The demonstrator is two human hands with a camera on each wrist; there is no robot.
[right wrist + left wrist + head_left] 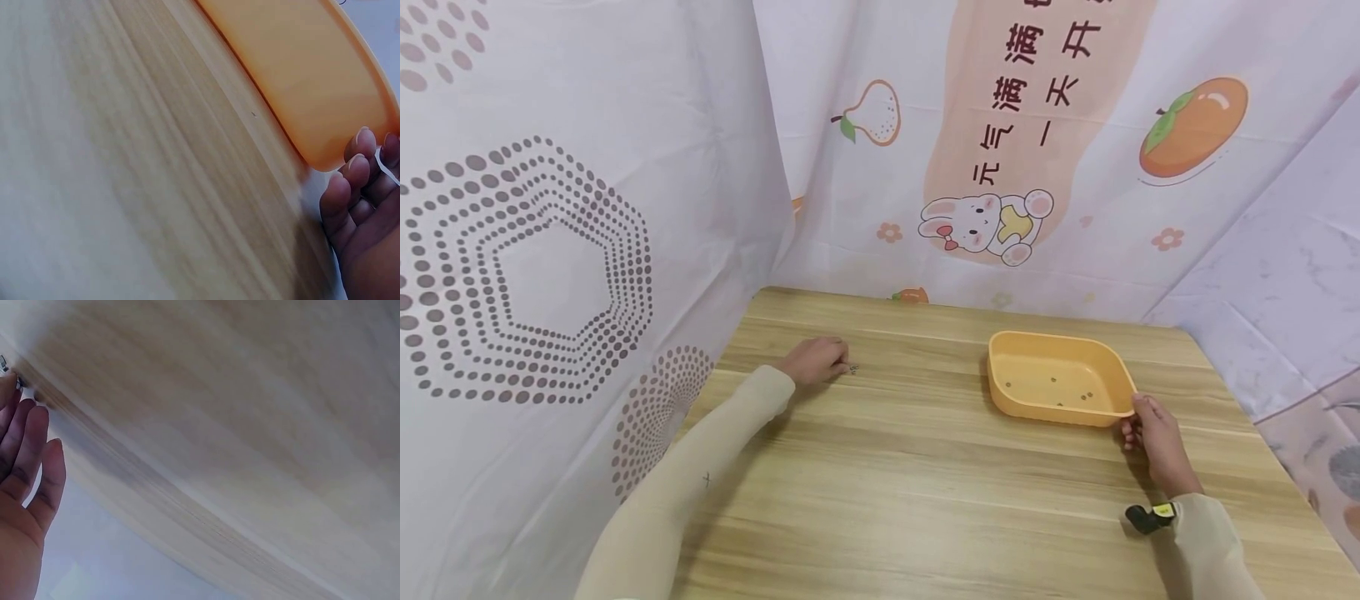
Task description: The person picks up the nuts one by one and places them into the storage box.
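At the table's far left, my left hand reaches down with bent fingers. Several tiny dark metallic pieces lie at its fingertips. In the left wrist view, the thumb and fingertips of the left hand are close to small shiny pieces; whether they pinch one is hidden. On the right, my right hand grips the near right corner of a yellow-orange plastic tray, thumb on the rim and fingers beneath. Several tiny dark pieces lie scattered on the tray's floor.
The wood-grain table meets a printed curtain at the back. Another patterned curtain hangs close along the left side. A black device with a yellow label sits at the right wrist.
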